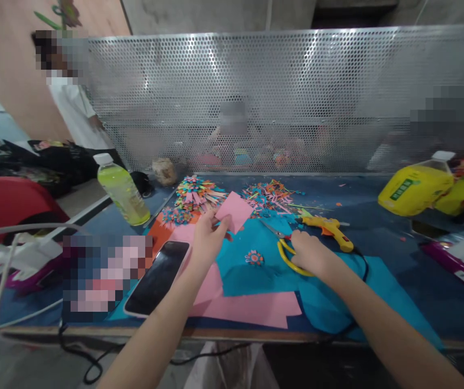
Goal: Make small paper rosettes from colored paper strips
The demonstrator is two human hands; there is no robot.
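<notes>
A small pink paper square (235,210) is pinched in my left hand (211,231), held over the blue paper. My right hand (308,249) grips scissors with yellow handles (284,255); their blades point up and left, apart from the square. Below and between my hands, a small round flower of coiled paper strips (254,257) lies on the blue paper sheet (240,281). Larger pink paper (252,309) lies partly under it. Beyond my hands are a pile of multicoloured paper strips (197,192) and a looser heap of paper scraps (270,195).
A yellow glue gun (329,229) lies right of the scissors, its black cord trailing forward. A phone (159,278) rests by my left forearm. A drink bottle (122,189) stands at left, yellow-wrapped bottles (414,186) at right. A perforated metal panel (256,70) borders the table's back.
</notes>
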